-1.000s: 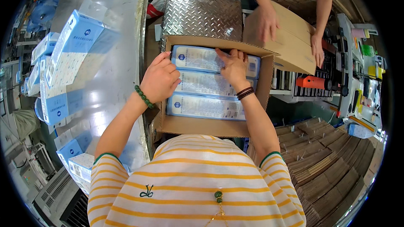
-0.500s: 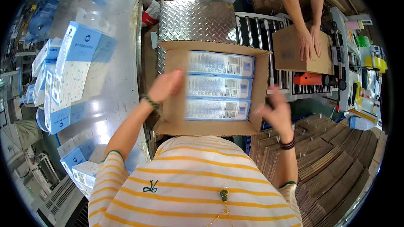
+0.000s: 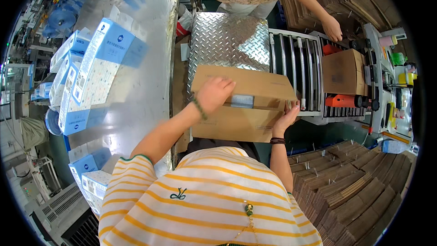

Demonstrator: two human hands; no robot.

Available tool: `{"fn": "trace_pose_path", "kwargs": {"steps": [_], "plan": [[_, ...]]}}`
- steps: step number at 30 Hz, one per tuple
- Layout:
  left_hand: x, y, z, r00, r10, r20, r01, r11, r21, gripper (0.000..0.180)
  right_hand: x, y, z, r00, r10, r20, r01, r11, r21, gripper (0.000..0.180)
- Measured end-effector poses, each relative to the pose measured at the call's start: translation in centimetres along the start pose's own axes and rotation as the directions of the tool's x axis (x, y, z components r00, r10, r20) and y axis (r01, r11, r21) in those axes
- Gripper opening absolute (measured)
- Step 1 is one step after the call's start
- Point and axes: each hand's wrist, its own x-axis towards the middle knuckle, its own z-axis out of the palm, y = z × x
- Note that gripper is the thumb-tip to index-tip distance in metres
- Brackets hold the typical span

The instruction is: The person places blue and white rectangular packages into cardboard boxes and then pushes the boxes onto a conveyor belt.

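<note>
A brown cardboard box [image 3: 236,125] stands in front of me with its flaps folded over the top. Through a gap between the flaps shows part of a white and blue carton [image 3: 242,101]. My left hand [image 3: 215,93] lies on the far flap near its left end, fingers stretched flat over the cardboard. At the box's right end, my right hand [image 3: 286,117] touches the corner of the flaps with its fingers extended upward and grips nothing. The cartons deeper in the box are hidden.
Beyond the box are a diamond-plate metal platform [image 3: 227,41] and a roller conveyor [image 3: 287,59]. Another closed box [image 3: 343,73] sits at an orange-sided machine, near a co-worker's hand [image 3: 332,28]. Blue-white cartons [image 3: 98,59] stand on the left metal table [image 3: 150,41]; flat cardboard stacks [image 3: 350,173] lie right.
The box's flaps have come down over the cartons. My left hand moved onto the far flap, my right hand to the right corner. The co-worker's box moved right along the conveyor.
</note>
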Motion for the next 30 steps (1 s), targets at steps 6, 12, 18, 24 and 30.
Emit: {"fn": "trace_pose_path", "kwargs": {"steps": [6, 12, 18, 24, 30], "plan": [[-6.8, -2.4, 2.8, 0.927, -0.358, -0.115, 0.356, 0.934, -0.041, 0.051, 0.9, 1.3, 0.5, 0.976, -0.009, 0.218, 0.194, 0.492, -0.849, 0.041], [-6.3, -3.6, 8.2, 0.735, -0.665, -0.133, 0.31, 0.505, -0.806, 0.05, 3.4, -1.1, 2.1, 0.961, 0.01, 0.278, 0.234, 0.511, -0.827, 0.034], [-0.4, 1.6, 11.9, 0.585, -0.775, -0.238, 0.303, 0.481, -0.823, 0.049, 13.5, -1.6, 2.5, 0.885, -0.08, 0.458, 0.449, 0.403, -0.797, 0.026], [14.1, 8.7, 14.8, 0.53, -0.811, -0.247, 0.373, 0.485, -0.791, 0.053, 21.4, -0.6, 2.8, 0.525, -0.265, 0.809, 0.825, -0.076, -0.56, 0.048], [27.5, 11.7, 17.2, 0.615, -0.761, -0.206, 0.288, 0.459, -0.84, 0.053, 32.5, -3.5, -0.7, 0.669, -0.255, 0.699, 0.733, 0.067, -0.677, 0.059]]}}
